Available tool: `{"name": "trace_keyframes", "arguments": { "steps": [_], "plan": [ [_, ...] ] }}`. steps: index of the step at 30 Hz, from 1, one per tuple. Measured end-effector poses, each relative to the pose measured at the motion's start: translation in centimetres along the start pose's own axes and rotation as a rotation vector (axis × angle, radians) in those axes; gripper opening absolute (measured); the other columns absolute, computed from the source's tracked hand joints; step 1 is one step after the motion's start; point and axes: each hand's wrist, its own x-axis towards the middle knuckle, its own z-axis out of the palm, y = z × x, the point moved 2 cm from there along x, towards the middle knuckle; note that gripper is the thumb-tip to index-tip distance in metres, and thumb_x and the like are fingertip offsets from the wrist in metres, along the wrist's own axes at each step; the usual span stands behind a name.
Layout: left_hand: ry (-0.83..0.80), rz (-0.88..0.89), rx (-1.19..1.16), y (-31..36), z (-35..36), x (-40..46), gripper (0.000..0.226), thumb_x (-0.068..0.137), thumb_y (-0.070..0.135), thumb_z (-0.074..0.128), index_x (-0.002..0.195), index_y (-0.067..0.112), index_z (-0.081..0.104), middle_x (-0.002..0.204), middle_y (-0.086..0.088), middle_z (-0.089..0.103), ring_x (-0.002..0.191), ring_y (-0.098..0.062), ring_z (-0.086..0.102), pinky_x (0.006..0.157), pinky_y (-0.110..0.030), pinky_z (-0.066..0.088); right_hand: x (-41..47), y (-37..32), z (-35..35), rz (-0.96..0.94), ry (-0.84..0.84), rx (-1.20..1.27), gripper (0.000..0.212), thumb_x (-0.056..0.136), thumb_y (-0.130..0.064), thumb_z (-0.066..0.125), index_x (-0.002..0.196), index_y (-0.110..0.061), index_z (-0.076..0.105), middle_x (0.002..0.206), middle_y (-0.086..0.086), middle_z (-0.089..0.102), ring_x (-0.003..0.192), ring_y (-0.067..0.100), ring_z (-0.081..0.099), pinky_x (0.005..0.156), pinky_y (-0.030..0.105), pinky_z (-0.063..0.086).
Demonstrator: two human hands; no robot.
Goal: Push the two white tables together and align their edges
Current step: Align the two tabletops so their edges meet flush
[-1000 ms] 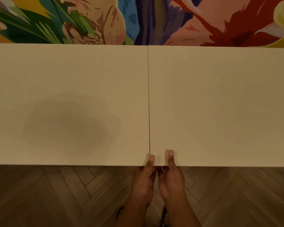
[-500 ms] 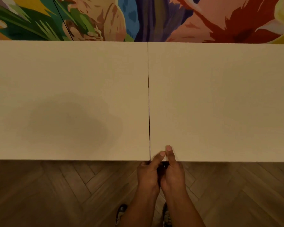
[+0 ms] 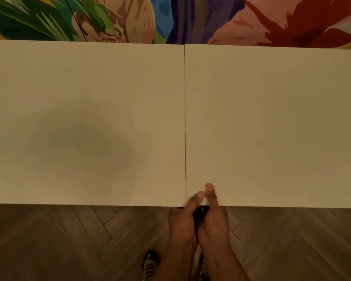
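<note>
Left white table (image 3: 85, 122) & right white table (image 3: 272, 122) butt together, thin seam btwn. Left hand (image 3: 182, 222) & right hand (image 3: 214, 222) pressed together, clamped on right table's near edge just beside seam, both thumbs on top. Near edges roughly level.

Both forearms reach forward side by side. The left hand (image 3: 181, 222) and right hand (image 3: 214, 224) press together, thumbs extended forward, the other fingers curled under, out of sight.

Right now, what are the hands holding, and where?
Both hands, left hand and right hand, grip the right white table at its near edge, beside the seam.
</note>
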Motion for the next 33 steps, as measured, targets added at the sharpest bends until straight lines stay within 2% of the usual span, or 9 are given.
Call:
{"name": "trace_keyframes", "arguments": {
  "steps": [5, 9, 14, 16, 19, 24, 27, 30, 33],
  "plan": [
    [0.008, 0.041, -0.006, 0.0, -0.2, -0.6, 0.043, 0.060, 0.022, 0.096, 0.087, -0.004, 0.077, 0.099, -0.029, 0.074, 0.097, -0.043, 0.072, 0.093, -0.063, 0.053, -1.0, -0.2, 0.0, 0.009, 0.007, 0.000, 0.038, 0.084, -0.028, 0.084, 0.101, -0.004, 0.059, 0.071, 0.015, 0.058, 0.055, 0.032, 0.069, 0.057, 0.051, 0.060],
    [0.001, 0.045, 0.012, 0.0, -0.3, -0.7, 0.050, 0.063, 0.022, 0.095, 0.097, -0.008, 0.075, 0.109, -0.033, 0.072, 0.103, -0.044, 0.071, 0.094, -0.064, 0.052, -0.9, -0.1, -0.2, -0.007, 0.033, 0.006, 0.046, 0.083, -0.028, 0.084, 0.109, 0.000, 0.058, 0.060, 0.017, 0.066, 0.055, 0.036, 0.073, 0.056, 0.051, 0.061],
    [-0.053, 0.033, 0.047, 0.5, -0.8, -0.9, 0.030, 0.066, 0.026, 0.094, 0.085, 0.006, 0.081, 0.109, -0.028, 0.074, 0.104, -0.039, 0.072, 0.095, -0.058, 0.053, -0.4, 0.2, -0.7, -0.036, 0.020, 0.009, 0.047, 0.085, -0.030, 0.083, 0.111, 0.001, 0.060, 0.075, 0.017, 0.065, 0.060, 0.031, 0.074, 0.057, 0.047, 0.061],
    [-0.051, 0.021, 0.035, 1.0, -1.8, -1.1, 0.037, 0.065, 0.033, 0.093, 0.089, 0.008, 0.082, 0.111, -0.026, 0.074, 0.105, -0.037, 0.072, 0.093, -0.052, 0.056, -0.4, 0.9, -0.5, -0.014, -0.003, -0.005, 0.052, 0.085, -0.034, 0.081, 0.109, 0.007, 0.063, 0.088, 0.020, 0.075, 0.075, 0.033, 0.077, 0.067, 0.049, 0.064],
    [-0.006, 0.001, -0.097, 2.7, -3.4, -1.4, 0.063, 0.065, 0.049, 0.089, 0.115, 0.012, 0.075, 0.120, -0.019, 0.073, 0.112, -0.034, 0.069, 0.096, -0.051, 0.054, -1.8, 3.4, 0.9, 0.083, -0.048, -0.053, 0.056, 0.080, -0.029, 0.083, 0.115, 0.013, 0.067, 0.110, 0.030, 0.076, 0.098, 0.041, 0.076, 0.089, 0.054, 0.061],
    [0.013, 0.113, -0.303, 5.9, -4.7, -1.3, 0.046, 0.077, 0.047, 0.080, 0.111, 0.017, 0.078, 0.110, -0.014, 0.077, 0.103, -0.028, 0.073, 0.107, -0.056, 0.044, -2.4, 5.7, 2.1, 0.128, -0.101, -0.060, 0.049, 0.083, -0.007, 0.080, 0.115, 0.023, 0.060, 0.105, 0.034, 0.073, 0.097, 0.042, 0.074, 0.089, 0.045, 0.061],
    [0.054, 0.085, -0.304, 6.0, -4.5, -1.5, 0.058, 0.076, 0.044, 0.080, 0.120, 0.007, 0.070, 0.092, -0.020, 0.078, 0.089, -0.032, 0.075, 0.094, -0.053, 0.055, -2.0, 5.5, 1.8, 0.116, -0.073, -0.107, 0.031, 0.078, -0.007, 0.085, 0.094, 0.007, 0.063, 0.084, 0.024, 0.075, 0.079, 0.033, 0.077, 0.073, 0.039, 0.064],
    [0.087, 0.033, -0.296, 5.9, -4.2, -1.6, 0.059, 0.070, 0.049, 0.083, 0.110, 0.009, 0.064, 0.063, -0.016, 0.059, 0.071, -0.033, 0.067, 0.094, -0.066, 0.049, -2.0, 5.7, 2.0, 0.111, -0.064, -0.071, 0.050, 0.077, -0.005, 0.084, 0.111, 0.022, 0.061, 0.089, 0.029, 0.067, 0.080, 0.035, 0.069, 0.077, 0.042, 0.061],
    [0.085, -0.006, -0.293, 5.8, -4.3, -1.0, 0.077, 0.065, 0.049, 0.084, 0.123, 0.004, 0.060, 0.082, -0.009, 0.052, 0.083, -0.036, 0.058, 0.090, -0.066, 0.052, -1.5, 5.8, 2.1, 0.091, -0.064, -0.045, 0.060, 0.071, -0.008, 0.087, 0.109, 0.029, 0.058, 0.099, 0.038, 0.063, 0.091, 0.042, 0.064, 0.090, 0.051, 0.056]
  ]
}}
